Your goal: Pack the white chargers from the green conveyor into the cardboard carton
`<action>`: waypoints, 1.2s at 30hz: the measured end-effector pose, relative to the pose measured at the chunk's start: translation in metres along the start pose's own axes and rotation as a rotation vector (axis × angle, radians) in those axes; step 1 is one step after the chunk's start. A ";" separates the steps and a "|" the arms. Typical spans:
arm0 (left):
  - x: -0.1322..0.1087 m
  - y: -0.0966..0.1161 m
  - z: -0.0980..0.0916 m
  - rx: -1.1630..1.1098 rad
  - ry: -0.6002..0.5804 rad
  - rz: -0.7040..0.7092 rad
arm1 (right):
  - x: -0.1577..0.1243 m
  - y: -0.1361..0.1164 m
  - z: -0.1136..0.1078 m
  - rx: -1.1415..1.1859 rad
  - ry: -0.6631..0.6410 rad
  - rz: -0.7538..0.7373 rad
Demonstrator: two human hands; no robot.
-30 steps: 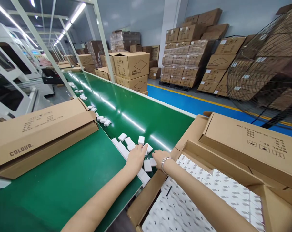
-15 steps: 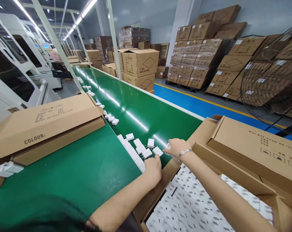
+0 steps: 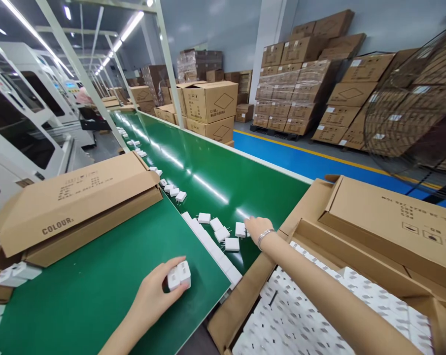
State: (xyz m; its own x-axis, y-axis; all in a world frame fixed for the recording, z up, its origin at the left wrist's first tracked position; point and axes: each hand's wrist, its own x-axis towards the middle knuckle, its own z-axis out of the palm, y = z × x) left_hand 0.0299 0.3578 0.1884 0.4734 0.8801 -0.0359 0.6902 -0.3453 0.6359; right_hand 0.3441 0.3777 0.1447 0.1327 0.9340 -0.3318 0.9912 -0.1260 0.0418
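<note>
My left hand [image 3: 154,291] rests on the green side table [image 3: 97,286], fingers closed round two small white chargers [image 3: 179,275]. My right hand [image 3: 257,228], a bracelet on its wrist, reaches onto the green conveyor belt [image 3: 215,172] and touches a white charger [image 3: 240,230] with its fingers closed on it. Several loose white chargers [image 3: 217,230] lie on the belt just left of that hand. Below my right arm an open cardboard box [image 3: 237,305] holds tight rows of white chargers.
A flat cardboard box [image 3: 75,207] lies on the side table at left. More chargers [image 3: 173,190] trail up the belt. Stacked cartons [image 3: 208,106] and pallets stand beyond. A large wire fan [image 3: 411,108] is at right. A distant person [image 3: 83,96] works by white machines.
My left hand drew back from the belt onto the side table with two chargers in it. My right hand moved up the belt to another charger.
</note>
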 end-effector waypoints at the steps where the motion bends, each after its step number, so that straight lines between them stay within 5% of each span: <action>1: -0.006 -0.011 0.002 -0.009 0.026 0.005 | 0.001 0.003 0.000 -0.042 0.023 -0.062; 8: -0.021 -0.042 0.021 -0.030 0.079 0.118 | -0.001 0.006 0.014 -0.222 0.127 -0.426; 17: -0.025 -0.039 0.023 -0.011 0.123 0.212 | -0.026 0.018 -0.002 0.023 0.291 -0.377; 20: -0.025 -0.038 0.024 -0.014 0.125 0.206 | -0.043 -0.009 -0.007 0.231 0.333 -0.349; 27: -0.020 -0.039 0.021 -0.049 0.056 0.167 | -0.078 -0.115 0.008 0.515 0.248 -0.509; 36: -0.024 -0.031 0.022 -0.111 0.013 0.149 | -0.087 -0.103 0.008 0.308 0.183 -0.612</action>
State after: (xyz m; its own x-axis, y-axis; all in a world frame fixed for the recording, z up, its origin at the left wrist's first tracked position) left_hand 0.0085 0.3403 0.1527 0.5585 0.8262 0.0746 0.5479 -0.4349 0.7146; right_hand 0.2306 0.3071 0.1615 -0.4224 0.9052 -0.0462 0.8459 0.3754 -0.3788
